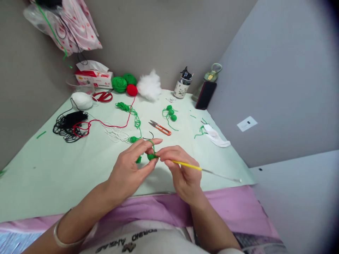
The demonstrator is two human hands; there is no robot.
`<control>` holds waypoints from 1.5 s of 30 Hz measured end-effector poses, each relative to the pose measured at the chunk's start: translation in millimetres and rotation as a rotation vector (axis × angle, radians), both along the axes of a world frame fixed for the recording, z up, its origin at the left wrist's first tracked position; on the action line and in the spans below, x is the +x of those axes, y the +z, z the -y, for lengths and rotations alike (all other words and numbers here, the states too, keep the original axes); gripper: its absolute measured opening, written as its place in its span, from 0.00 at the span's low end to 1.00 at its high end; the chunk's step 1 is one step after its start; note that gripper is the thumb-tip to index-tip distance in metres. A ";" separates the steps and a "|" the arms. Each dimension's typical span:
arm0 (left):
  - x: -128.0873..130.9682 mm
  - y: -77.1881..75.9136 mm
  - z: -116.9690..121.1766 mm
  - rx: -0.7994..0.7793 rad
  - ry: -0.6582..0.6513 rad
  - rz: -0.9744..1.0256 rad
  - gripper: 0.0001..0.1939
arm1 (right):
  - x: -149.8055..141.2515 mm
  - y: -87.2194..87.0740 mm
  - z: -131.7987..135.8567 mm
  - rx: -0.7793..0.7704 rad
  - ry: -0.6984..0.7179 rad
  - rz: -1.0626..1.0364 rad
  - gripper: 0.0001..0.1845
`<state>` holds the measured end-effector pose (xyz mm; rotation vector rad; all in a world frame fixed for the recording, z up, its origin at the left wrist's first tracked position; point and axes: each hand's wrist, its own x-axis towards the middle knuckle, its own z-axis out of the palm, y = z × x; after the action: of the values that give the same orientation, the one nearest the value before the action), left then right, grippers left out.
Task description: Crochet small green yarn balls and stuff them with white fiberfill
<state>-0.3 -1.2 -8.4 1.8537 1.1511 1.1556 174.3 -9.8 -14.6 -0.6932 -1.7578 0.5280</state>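
Note:
My left hand (129,165) pinches a small green crochet piece (151,157) between thumb and fingers, and green yarn runs up over its index finger. In my right hand (185,173) is a crochet hook with a yellow handle (188,164), its rear end pointing right. The hook's tip meets the green piece, but fingers hide it. Just beyond my left hand lies a green crochet ball (133,139) with yarn. Orange thread snips (160,127) rest on the table past my hands. Three small green crochet balls (171,112) sit together farther back.
Along the back stand a tissue box (103,79), green yarn balls (119,84), a red yarn ball (131,90), white stuffing (149,85), a pen cup (181,88) and a phone (206,95) against a bottle. Black yarn (69,125), red scissors (102,97) and white yarn (82,101) lie left; white cloth (217,137) lies right.

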 end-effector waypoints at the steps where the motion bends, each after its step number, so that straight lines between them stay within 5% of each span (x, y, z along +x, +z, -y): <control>1: 0.1 -0.8 -0.2 0.022 0.001 -0.014 0.06 | 0.0 0.2 0.8 0.062 -0.022 0.059 0.11; 7: -0.5 -2.9 2.6 0.189 -0.026 -0.083 0.08 | -1.8 -2.2 5.1 0.314 -0.223 0.308 0.10; 11: -3.5 -1.6 2.7 0.150 -0.002 -0.049 0.16 | -3.3 -4.6 4.9 0.516 -0.365 0.436 0.10; 17: -2.8 -1.4 5.1 -0.134 0.026 0.205 0.21 | -3.7 -9.8 4.4 0.580 -0.425 0.479 0.16; 21: 2.8 1.2 6.1 -0.483 -0.116 0.560 0.23 | -4.5 -13.8 6.9 0.563 -0.493 0.427 0.19; 26: 1.1 4.4 -1.7 -0.810 -0.265 0.787 0.25 | -2.5 -10.2 4.8 0.324 -0.250 0.102 0.16; 34: -6.5 0.3 -5.3 -0.547 -0.209 0.589 0.15 | 0.1 0.6 -0.5 -0.287 -0.003 -0.420 0.09; 45: -0.4 3.4 -4.6 -0.625 -0.301 0.667 0.24 | -1.2 -3.1 -9.2 -0.381 0.100 -0.508 0.08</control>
<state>-0.6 3.4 -5.0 1.0010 0.6978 0.9737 173.1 -0.6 -17.8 -0.6607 -1.2283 1.0285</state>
